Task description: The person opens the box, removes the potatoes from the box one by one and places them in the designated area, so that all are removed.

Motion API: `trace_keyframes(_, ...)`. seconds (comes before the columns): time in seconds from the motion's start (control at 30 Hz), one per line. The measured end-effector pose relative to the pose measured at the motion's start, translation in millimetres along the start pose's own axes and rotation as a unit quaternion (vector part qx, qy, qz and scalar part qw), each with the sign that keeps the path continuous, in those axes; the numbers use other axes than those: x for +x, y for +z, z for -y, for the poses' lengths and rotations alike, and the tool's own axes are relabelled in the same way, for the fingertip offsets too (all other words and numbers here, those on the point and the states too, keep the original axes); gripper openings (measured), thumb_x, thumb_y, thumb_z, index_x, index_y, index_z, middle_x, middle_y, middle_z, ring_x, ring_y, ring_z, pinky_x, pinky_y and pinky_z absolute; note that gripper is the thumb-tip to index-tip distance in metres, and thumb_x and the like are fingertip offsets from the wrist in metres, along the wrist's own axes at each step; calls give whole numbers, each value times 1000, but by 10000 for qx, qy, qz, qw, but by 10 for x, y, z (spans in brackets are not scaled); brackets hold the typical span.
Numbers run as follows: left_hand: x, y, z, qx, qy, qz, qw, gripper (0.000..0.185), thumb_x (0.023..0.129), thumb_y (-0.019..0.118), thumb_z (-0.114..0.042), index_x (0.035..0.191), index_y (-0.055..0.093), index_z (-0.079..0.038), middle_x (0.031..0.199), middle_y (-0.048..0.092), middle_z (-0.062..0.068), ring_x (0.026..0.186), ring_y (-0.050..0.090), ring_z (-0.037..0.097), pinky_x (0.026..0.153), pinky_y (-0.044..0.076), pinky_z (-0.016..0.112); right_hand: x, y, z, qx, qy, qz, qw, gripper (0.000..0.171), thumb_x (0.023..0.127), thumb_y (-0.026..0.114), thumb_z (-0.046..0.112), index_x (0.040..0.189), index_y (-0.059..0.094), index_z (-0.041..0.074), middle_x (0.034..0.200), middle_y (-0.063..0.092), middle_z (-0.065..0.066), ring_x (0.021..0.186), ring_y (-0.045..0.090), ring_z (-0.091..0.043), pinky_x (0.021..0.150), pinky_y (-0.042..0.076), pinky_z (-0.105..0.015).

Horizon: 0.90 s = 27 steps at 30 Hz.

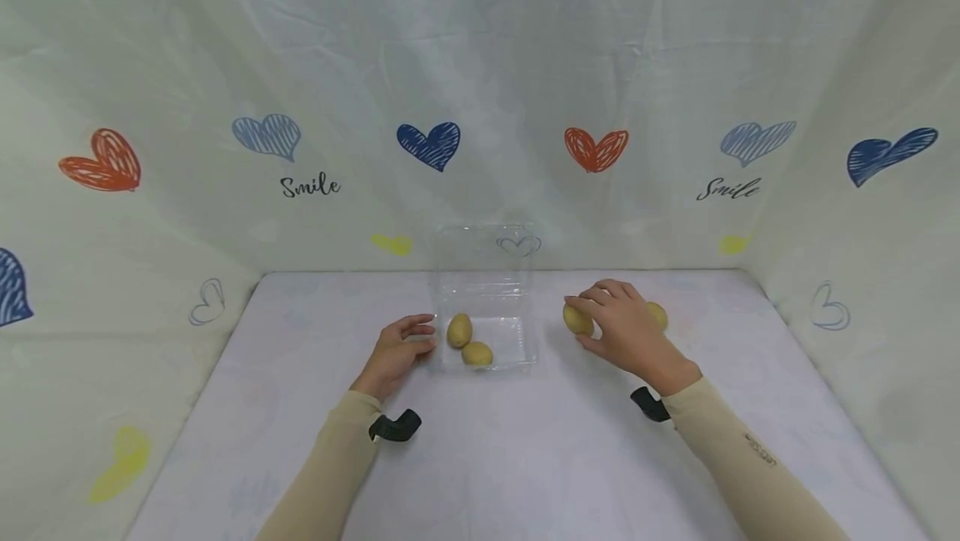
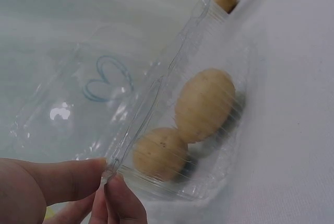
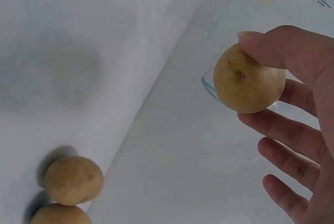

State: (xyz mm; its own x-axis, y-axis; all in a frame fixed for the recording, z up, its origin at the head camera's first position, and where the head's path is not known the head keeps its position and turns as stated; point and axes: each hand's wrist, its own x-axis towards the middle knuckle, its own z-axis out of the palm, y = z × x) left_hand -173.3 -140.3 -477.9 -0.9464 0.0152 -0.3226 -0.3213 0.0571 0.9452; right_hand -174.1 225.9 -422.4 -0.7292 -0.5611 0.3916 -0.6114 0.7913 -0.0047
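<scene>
While a broad white-covered counter (image 1: 480,458) carries everything, the clear rectangular plastic box (image 1: 506,331) stands on it with its clear hinged lid (image 1: 480,262) raised at the back. At the box's left edge, the left hand (image 1: 397,358) pinches the thin plastic between thumb and fingers; a light, steady grip suits it best, as such a wall probably flexes when squeezed. To the right of the box, the right hand (image 1: 628,331) has its grip closed on a yellow-brown rounded potato (image 3: 250,78), thumb opposing fingertips. Holding it around the middle looks sound, and the free ring and little fingers could lend support should the smooth skin roll. Inside the box, a back potato (image 1: 460,331) touches a front potato (image 1: 477,354); well right of it lie a loose potato (image 3: 73,179) and a second loose potato (image 3: 60,214).
</scene>
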Motion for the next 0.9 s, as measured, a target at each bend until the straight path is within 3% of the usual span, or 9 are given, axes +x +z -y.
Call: trace_keyframes(0.9,0,-16,9,-24,53,62,10000,48,97,67,11,144,57,6,126,63,21,88,63,10,77,55,19,-624,33,-326,-160,492,-10,9987,57,68,99,15,119,77,4,110,75,-16,111,63,-42,95,52,-59)
